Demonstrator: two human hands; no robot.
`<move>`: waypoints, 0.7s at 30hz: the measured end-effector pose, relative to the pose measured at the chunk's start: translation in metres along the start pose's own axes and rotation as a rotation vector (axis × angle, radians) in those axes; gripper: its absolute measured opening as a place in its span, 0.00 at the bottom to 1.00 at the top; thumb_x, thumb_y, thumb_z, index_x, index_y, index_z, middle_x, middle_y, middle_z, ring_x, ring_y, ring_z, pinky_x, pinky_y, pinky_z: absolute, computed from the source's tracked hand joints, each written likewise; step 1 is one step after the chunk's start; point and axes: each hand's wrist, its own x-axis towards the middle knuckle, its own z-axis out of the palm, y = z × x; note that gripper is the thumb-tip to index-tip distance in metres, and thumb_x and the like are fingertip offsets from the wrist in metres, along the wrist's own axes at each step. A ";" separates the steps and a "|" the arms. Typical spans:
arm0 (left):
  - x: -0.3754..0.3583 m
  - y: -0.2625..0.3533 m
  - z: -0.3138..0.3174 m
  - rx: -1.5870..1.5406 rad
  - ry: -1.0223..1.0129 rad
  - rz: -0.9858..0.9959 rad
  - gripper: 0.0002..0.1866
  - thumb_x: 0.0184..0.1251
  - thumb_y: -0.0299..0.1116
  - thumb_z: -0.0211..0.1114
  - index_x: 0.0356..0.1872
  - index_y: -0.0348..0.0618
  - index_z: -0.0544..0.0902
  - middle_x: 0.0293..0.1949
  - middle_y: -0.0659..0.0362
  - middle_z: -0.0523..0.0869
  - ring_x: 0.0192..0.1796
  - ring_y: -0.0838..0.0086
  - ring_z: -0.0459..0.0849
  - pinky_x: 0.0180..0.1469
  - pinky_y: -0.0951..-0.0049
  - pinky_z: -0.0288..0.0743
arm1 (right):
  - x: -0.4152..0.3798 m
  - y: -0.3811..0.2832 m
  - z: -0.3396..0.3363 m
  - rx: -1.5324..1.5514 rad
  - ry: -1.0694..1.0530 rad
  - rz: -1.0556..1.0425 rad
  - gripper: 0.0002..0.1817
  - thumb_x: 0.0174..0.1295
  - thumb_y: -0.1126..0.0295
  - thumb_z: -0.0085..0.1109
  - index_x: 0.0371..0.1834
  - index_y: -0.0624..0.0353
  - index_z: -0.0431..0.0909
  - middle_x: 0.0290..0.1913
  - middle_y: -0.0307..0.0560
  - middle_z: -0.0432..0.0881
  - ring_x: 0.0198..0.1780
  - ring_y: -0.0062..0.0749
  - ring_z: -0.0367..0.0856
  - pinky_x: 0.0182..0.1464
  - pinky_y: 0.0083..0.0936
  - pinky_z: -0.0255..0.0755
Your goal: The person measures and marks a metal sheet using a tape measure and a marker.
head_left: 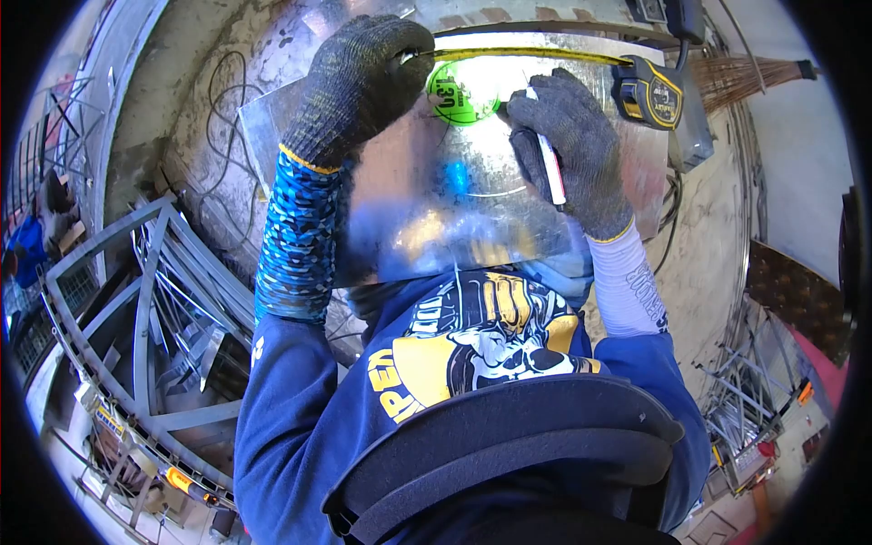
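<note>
At left, one open-barred metal frame stands beside the wearer; the gloved left hand pinches the end of one yellow tape blade, stretched across one metal sheet; one round green label on the sheet seems to read "130", its smaller print blurred; the letters "PE" show on one dark blue shirt; the gloved right hand grips one white marker over the sheet; one yellow-and-black tape case, its lettering unclear, sits near the sheet's right edge; one broom lies beyond.
</note>
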 end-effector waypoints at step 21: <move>0.001 -0.003 -0.003 -0.008 -0.069 -0.014 0.11 0.63 0.33 0.69 0.43 0.39 0.88 0.42 0.47 0.90 0.46 0.51 0.89 0.51 0.58 0.84 | -0.002 0.005 0.002 0.006 0.016 -0.012 0.19 0.57 0.73 0.72 0.53 0.49 0.86 0.49 0.48 0.89 0.56 0.51 0.87 0.69 0.51 0.75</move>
